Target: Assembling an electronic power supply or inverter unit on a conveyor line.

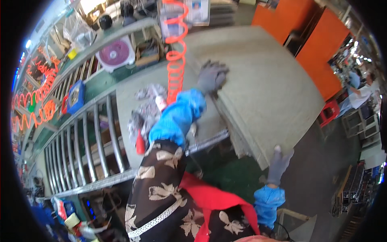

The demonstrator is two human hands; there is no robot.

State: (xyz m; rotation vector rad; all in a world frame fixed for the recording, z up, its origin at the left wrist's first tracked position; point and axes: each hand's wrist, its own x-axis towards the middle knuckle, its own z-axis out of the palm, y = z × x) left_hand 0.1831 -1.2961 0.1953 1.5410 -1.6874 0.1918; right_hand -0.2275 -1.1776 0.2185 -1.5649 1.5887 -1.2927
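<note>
Handling a broad grey-beige panel [262, 80], finding it lying flat right of centre, atop layered boards [238, 143] and just beside the grey top of the table [211, 121]. Seeing tall orange panels [326, 52] standing beyond its far right edge, and a rack of metal bars [83, 149] running along the left. Noticing a purple-and-white fan [115, 54] standing farther back, and an orange coiled hose [176, 72] hanging down over the table. Spotting a crumpled, patterned cloth [148, 111] lying left of the blue left sleeve [177, 115]. Laying the gloved left hand [212, 76] on the panel's left edge, spreading its fingers. Holding the gloved right hand [278, 165] at the panel's lower corner, parting two fingers visibly, but being unable to tell whether pinching the edge. Making out a white bottle [161, 103] lying beside the cloth, and a small red tapered tip [140, 145] pointing nearward.
</note>
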